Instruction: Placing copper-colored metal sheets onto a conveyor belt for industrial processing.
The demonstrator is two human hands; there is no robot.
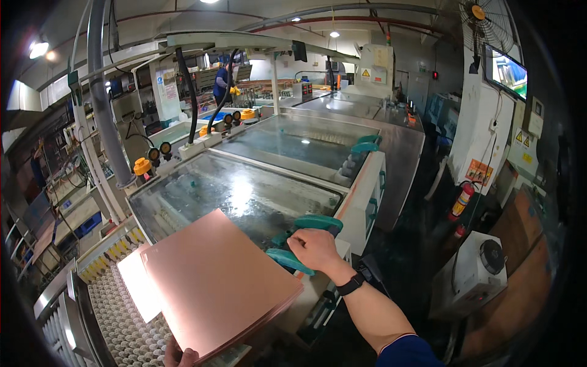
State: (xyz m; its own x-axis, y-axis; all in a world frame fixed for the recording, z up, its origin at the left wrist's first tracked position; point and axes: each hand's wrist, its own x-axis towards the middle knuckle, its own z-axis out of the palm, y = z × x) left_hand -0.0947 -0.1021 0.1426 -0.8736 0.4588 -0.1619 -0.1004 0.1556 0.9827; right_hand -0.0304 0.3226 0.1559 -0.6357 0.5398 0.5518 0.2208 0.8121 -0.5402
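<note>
A stack of copper-coloured sheets (220, 281) lies tilted at the front, several thin edges showing along its right side. My left hand (178, 356) grips its near left corner, thumb on top; the other fingers are mostly hidden. Another bright sheet (137, 281) lies on the rollers left of the stack. My right hand (315, 249), wearing a dark wristband, is closed over the green handles at the corner of a glass-topped tank. One green handle (319, 222) shows beyond the hand and a second green handle (288, 260) below it. What the curled fingers hold is hidden.
A conveyor bed of ribbed rollers (113, 306) runs along the near left. The glass lid (238, 189) covers the tank ahead; a second glass lid (293, 144) lies beyond. At right stand a white machine (477, 266) and a fire extinguisher (461, 200). A person (221, 82) works far back.
</note>
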